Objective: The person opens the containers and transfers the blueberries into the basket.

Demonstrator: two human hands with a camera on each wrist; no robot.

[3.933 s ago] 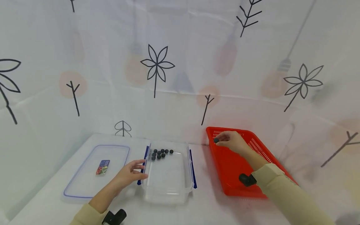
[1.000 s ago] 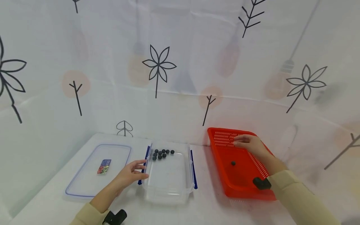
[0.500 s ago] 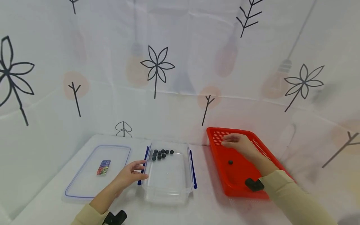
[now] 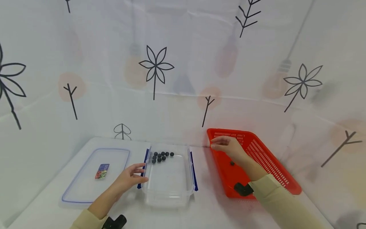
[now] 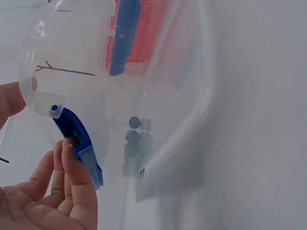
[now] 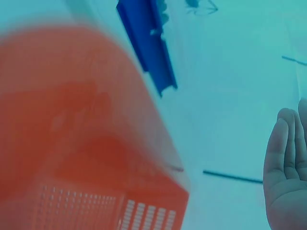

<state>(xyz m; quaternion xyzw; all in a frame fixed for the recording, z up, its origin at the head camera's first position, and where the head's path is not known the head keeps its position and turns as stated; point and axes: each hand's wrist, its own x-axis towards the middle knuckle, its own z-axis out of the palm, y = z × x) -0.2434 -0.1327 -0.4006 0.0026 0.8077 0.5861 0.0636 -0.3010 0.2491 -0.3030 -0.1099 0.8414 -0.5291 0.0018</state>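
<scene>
In the head view a clear plastic box (image 4: 166, 178) with blue clip latches stands on the table, several small dark balls (image 4: 159, 156) at its far end. My left hand (image 4: 128, 178) holds the box's left side. In the left wrist view, bent fingertips touch the blue latch (image 5: 79, 139) and another digit meets the rim. A red plastic basket (image 4: 237, 187) sits to the right, one dark ball (image 4: 232, 163) on its floor. My right hand (image 4: 228, 147) hovers over the basket's left part with fingers extended. Nothing shows in its grasp; the thumb is out of the right wrist view.
A clear lid (image 4: 80, 187) with a purple-blue edge lies left of the box, bearing a small printed label (image 4: 102, 171). Behind the white table (image 4: 211, 203) hangs a printed white curtain (image 4: 183, 63).
The ball my right hand carried 3.9 s ago has left it; one ball now lies in the basket. That hand has since moved left. My left hand has stayed on the box.
</scene>
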